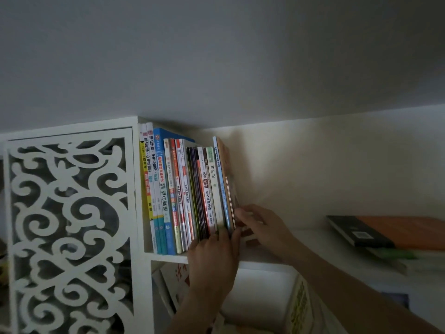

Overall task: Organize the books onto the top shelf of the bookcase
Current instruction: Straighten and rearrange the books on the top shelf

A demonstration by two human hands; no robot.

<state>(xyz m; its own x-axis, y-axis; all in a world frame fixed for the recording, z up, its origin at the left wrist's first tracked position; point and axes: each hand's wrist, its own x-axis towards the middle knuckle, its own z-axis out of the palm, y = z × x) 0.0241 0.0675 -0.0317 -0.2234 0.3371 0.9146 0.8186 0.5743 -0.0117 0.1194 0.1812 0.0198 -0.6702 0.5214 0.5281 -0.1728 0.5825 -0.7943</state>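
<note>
Several books (183, 194) stand upright in a row at the left end of the white top shelf (310, 233). The rightmost book (226, 179) is thin, with a brown cover. My left hand (214, 254) rests against the lower spines of the row's right part, fingers pointing up. My right hand (258, 224) comes in from the right and presses its fingertips against the brown book's cover, low down. A stack of books (390, 232) lies flat at the shelf's right end, with an orange and black cover on top.
A white carved fretwork panel (69, 232) forms the bookcase's left side. The shelf below (252, 292) holds leaning books and a yellow-printed one at the right. The wall rises behind the top shelf, with bare shelf between the row and the flat stack.
</note>
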